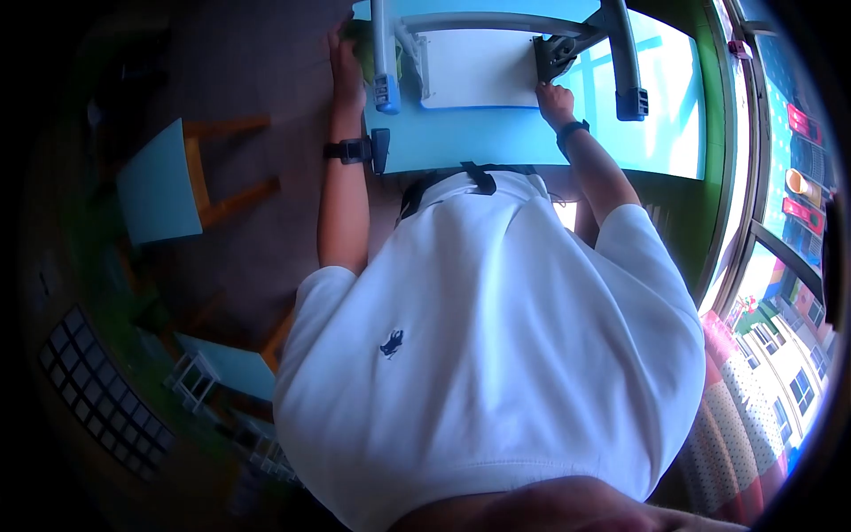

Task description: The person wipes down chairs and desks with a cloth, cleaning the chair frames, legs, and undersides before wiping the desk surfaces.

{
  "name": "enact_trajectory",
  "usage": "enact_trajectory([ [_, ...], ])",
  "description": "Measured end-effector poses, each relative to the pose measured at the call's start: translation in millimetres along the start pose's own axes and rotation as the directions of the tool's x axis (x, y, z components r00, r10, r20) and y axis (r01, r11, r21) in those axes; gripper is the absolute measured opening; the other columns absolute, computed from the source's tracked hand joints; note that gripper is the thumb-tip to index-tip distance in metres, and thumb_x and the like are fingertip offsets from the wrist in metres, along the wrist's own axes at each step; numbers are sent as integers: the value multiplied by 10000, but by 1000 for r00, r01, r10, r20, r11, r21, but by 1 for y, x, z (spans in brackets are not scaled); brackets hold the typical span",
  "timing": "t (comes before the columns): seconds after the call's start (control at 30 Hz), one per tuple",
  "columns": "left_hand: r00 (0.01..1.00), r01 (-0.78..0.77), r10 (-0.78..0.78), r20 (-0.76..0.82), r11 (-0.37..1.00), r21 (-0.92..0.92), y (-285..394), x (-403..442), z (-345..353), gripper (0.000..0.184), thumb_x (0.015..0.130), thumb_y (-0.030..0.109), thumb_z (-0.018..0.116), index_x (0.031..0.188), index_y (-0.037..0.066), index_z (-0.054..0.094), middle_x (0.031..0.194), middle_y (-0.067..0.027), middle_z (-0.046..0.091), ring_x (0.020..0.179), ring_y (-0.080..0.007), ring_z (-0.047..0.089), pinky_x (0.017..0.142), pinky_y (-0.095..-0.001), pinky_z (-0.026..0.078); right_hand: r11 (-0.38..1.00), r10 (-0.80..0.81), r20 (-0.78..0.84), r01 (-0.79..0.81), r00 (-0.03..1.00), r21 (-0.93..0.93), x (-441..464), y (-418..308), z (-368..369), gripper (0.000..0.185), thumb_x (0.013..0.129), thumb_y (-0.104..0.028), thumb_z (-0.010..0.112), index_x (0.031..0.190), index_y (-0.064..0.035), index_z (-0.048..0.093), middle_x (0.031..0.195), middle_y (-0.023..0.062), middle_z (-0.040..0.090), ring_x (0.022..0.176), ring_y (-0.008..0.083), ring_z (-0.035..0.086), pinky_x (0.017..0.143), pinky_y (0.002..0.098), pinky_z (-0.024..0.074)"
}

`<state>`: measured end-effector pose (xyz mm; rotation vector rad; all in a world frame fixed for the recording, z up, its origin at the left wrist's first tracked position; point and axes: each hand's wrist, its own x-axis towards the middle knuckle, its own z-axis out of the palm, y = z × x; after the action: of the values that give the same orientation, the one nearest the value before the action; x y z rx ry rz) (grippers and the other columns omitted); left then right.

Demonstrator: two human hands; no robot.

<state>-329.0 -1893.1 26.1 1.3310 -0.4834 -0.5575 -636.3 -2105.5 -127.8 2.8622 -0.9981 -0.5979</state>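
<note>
The person is standing at a light blue table point(501, 142), leaning over a grey tubular frame point(496, 21) with a white panel point(479, 71) set inside it. The frame is resting on the table, with its capped legs pointing toward the person, and one dark foot cap point(632, 105) is showing at the right. The left hand point(347, 75) is reaching along the table's left side, its palm facing a green object point(362, 46) that is sitting between it and the frame's near-left leg. The right hand point(557, 102) is bending its fingers at a dark bracket point(554, 58) at the panel's right edge. With the view small and shadowed there, I cannot tell whether either hand is grasping or only touching. A black watch point(352, 150) is circling the left wrist, and a dark band point(572, 129) is circling the right one. Below, a white shirt point(505, 337) with a dark blue emblem is filling the middle. On the left, a blue-topped piece of furniture point(162, 188) with wooden legs is standing on the floor, and on the right daylight is coming through a window point(784, 275), while dotted and striped fabric point(736, 417) is hanging below it
</note>
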Motion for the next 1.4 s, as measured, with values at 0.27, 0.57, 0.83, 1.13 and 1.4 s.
enact_trajectory([
  [0.27,992,97,-108,71,984,148,-62,-20,1,425,984,321,403,1308,57,473,1136,-102,571,1044,-208,560,895,-324,443,992,65,-9,-64,998,108,-12,-5,16,191,917,-90,467,1082,-79,562,881,126,695,803,301,690,653,379,554],
  [0.57,998,49,-31,-51,922,383,-138,-67,-10,330,923,213,537,1184,12,530,1090,-127,606,1019,-211,576,902,-331,449,1000,21,-52,-20,998,20,1,-7,13,167,905,-88,498,1045,-70,588,879,123,706,825,289,699,658,370,555],
  [0.83,984,-148,149,-97,989,19,-17,-3,-21,409,960,255,518,1298,45,419,1241,-87,510,1156,-186,498,982,-305,393,998,61,27,-61,998,13,15,-12,11,139,903,-96,503,943,-61,632,893,134,711,831,279,705,687,364,563],
  [1.13,988,-137,149,41,968,-209,-12,19,21,415,971,190,532,1328,31,393,1256,-99,509,1170,-202,489,972,-333,419,998,62,34,-62,998,19,8,-12,3,164,902,-98,492,953,-70,645,941,119,700,882,283,686,728,398,544],
  [1.4,999,45,-49,21,990,131,-40,-5,-5,309,957,132,544,1228,20,447,1177,-100,567,1064,-186,564,807,-294,501,986,123,-14,-121,992,111,17,-11,20,152,893,-83,486,917,-71,635,862,145,690,807,305,689,659,408,560],
])
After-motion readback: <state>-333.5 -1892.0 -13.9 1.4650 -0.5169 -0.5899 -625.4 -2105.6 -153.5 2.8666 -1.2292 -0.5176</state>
